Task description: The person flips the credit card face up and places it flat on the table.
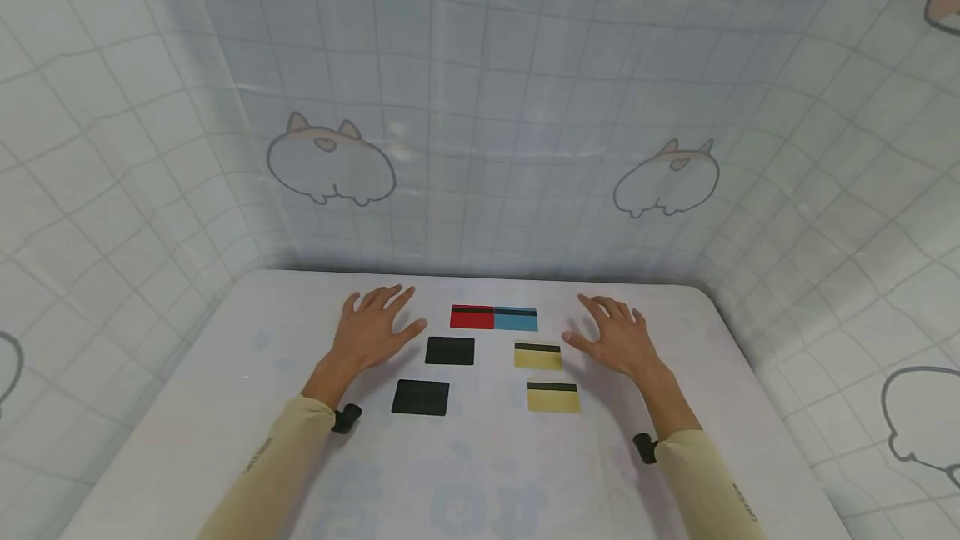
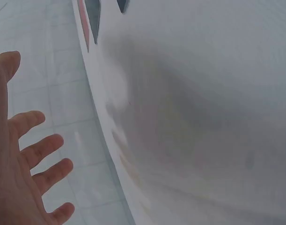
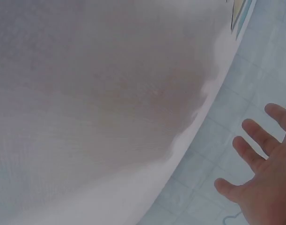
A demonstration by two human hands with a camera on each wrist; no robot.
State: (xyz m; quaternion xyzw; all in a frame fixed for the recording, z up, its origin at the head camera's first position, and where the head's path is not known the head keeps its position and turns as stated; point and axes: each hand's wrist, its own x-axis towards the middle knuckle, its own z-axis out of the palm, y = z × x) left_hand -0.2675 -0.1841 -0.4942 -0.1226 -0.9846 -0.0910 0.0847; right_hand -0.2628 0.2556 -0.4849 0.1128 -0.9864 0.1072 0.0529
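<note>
In the head view, a red card (image 1: 472,317) and a blue card (image 1: 516,319), each with a dark stripe, lie edge to edge at the back of the group. Below them are two black cards (image 1: 450,351) on the left and two gold cards (image 1: 548,357) with dark stripes on the right. My left hand (image 1: 369,333) is held with fingers spread, left of the upper black card. On the other side, my right hand (image 1: 617,338) has its fingers spread near the upper gold card. Both hands hold nothing; the wrist views show them apart from the table.
The cards lie on a white table (image 1: 480,473) with rounded back corners. Behind and beside it hangs a pale grid-patterned curtain (image 1: 495,190) with cartoon animal drawings. A small dark device (image 1: 347,419) is worn on the left wrist, another (image 1: 645,448) on the right.
</note>
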